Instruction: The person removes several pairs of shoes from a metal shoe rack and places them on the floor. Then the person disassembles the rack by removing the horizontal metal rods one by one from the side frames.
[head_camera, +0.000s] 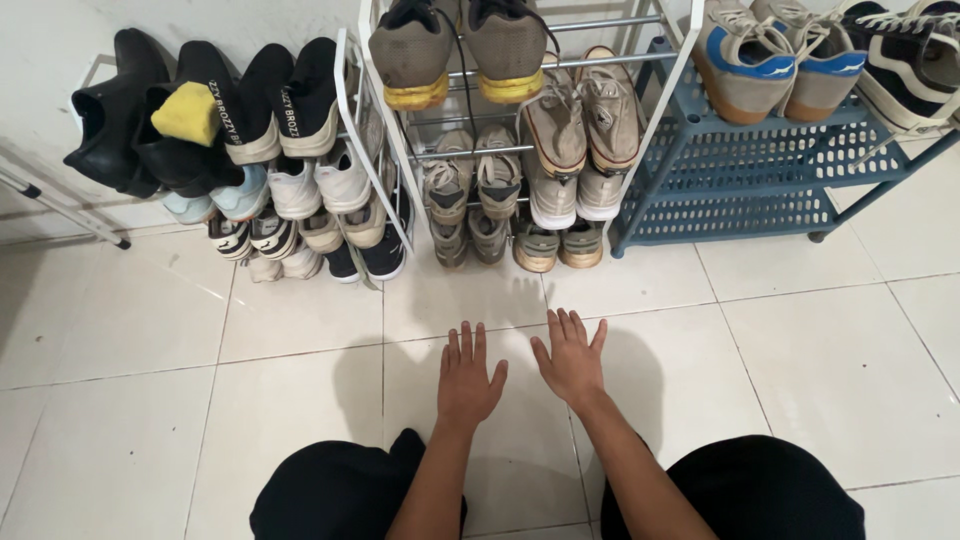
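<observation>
My left hand (467, 372) and my right hand (571, 356) are stretched out side by side, palms down, fingers spread, above the white tiled floor (300, 400). Neither holds anything. Straight ahead of them stands a white metal shoe rack (668, 75) with several pairs of beige and grey sneakers. The nearest shoes are a tan pair (557, 244) on its bottom level, a short way beyond my fingertips. My knees in black trousers (340, 495) show at the bottom edge.
A second white rack (352, 130) at the left holds black, white and light-blue shoes, with a yellow cloth (187, 112) tucked on one black shoe. A blue plastic rack (740, 170) at the right carries sneakers on top. A thin metal leg (70, 218) crosses the far left.
</observation>
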